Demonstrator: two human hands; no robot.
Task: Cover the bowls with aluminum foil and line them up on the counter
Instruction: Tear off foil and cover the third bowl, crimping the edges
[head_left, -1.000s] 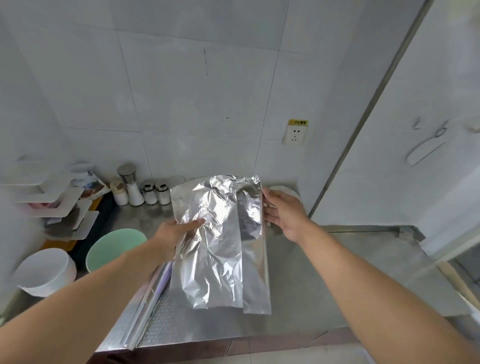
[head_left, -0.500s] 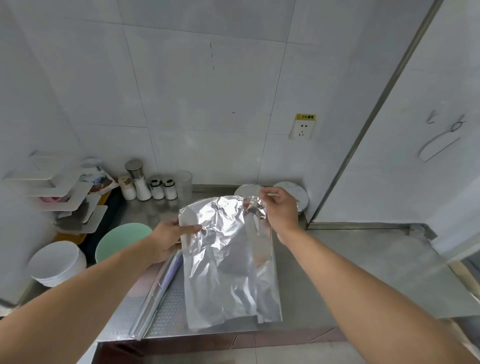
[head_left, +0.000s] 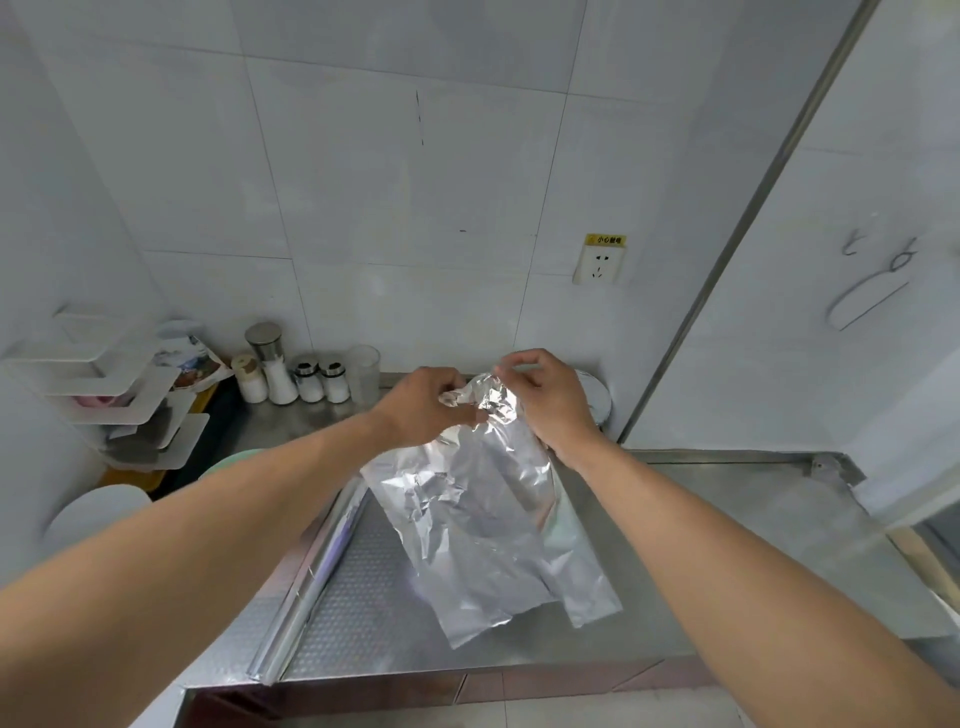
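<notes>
A crumpled sheet of aluminum foil (head_left: 483, 530) hangs above the steel counter (head_left: 727, 525), folded over itself. My left hand (head_left: 423, 410) and my right hand (head_left: 548, 400) pinch its top edge close together. A foil-covered bowl (head_left: 597, 397) stands at the back of the counter, mostly hidden behind my right hand. A green bowl (head_left: 228, 462) shows just past my left forearm at the left. A white bowl (head_left: 91, 519) sits further left, blurred. The foil roll (head_left: 306, 577) lies along the counter's left part.
Seasoning jars (head_left: 291, 374) and a clear cup (head_left: 363, 371) line the back wall. A white tiered rack (head_left: 119, 395) stands at the left. A wall socket (head_left: 598, 260) is above the counter. A white panel (head_left: 857, 312) rises at the right.
My left hand moved from the foil's left edge to the top, beside my right hand. The sheet's top is now gathered and its lower part swung rightward.
</notes>
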